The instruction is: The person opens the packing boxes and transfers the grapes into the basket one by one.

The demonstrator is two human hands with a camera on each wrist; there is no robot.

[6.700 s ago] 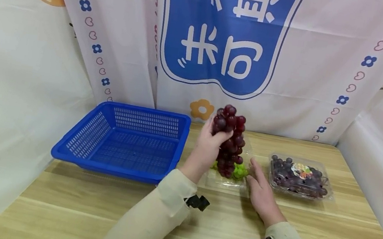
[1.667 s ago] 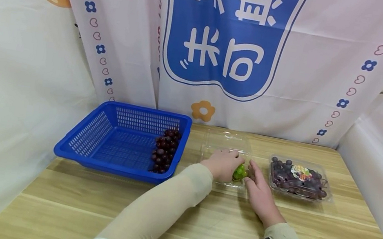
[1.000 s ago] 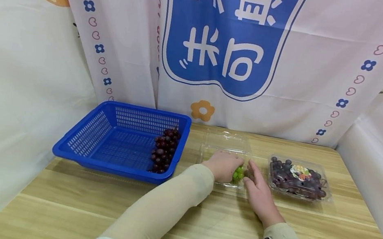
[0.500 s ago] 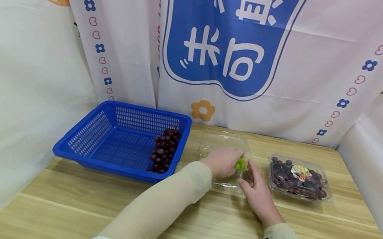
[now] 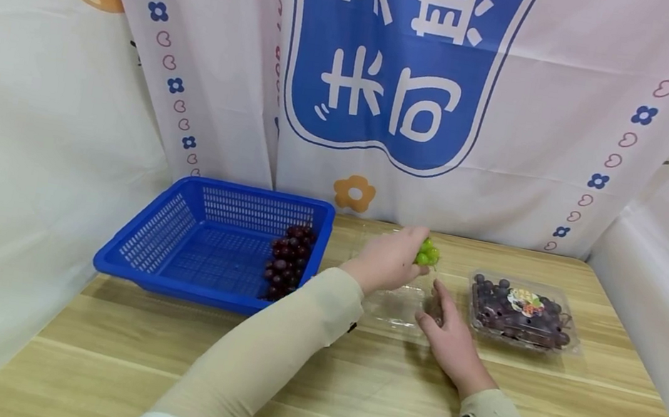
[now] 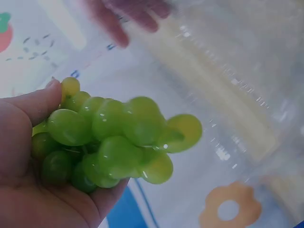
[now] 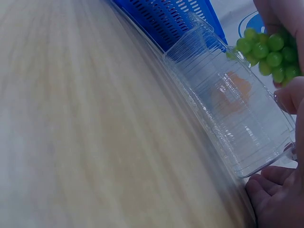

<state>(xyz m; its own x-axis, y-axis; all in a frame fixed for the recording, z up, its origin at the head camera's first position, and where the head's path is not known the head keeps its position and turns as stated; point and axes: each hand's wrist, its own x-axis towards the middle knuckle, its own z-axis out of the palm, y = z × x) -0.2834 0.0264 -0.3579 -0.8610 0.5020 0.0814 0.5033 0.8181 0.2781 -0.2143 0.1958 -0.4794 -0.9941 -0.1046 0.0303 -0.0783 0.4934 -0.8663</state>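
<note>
My left hand (image 5: 388, 258) holds a bunch of green grapes (image 5: 428, 253) above the open clear plastic box (image 5: 394, 307). In the left wrist view the thumb and fingers of the left hand (image 6: 52, 190) curl round the green grapes (image 6: 118, 137). My right hand (image 5: 454, 342) rests at the right side of the box, thumb and fingers spread. The right wrist view has the clear box (image 7: 232, 104) with no grapes in it, the right hand (image 7: 282, 194) at its end and the green grapes (image 7: 273, 54) above.
A blue basket (image 5: 168, 277) stands on the left, with a bunch of dark red grapes (image 5: 287, 263) along its right side. On the right lies a closed clear box of dark grapes (image 5: 523, 312) with a label. A printed cloth (image 5: 537, 152) hangs behind the wooden table (image 5: 157, 355).
The dark red bunch went from my left hand into the basket. My left hand has since lifted the green grapes up out of the box. The right hand has stayed beside the box.
</note>
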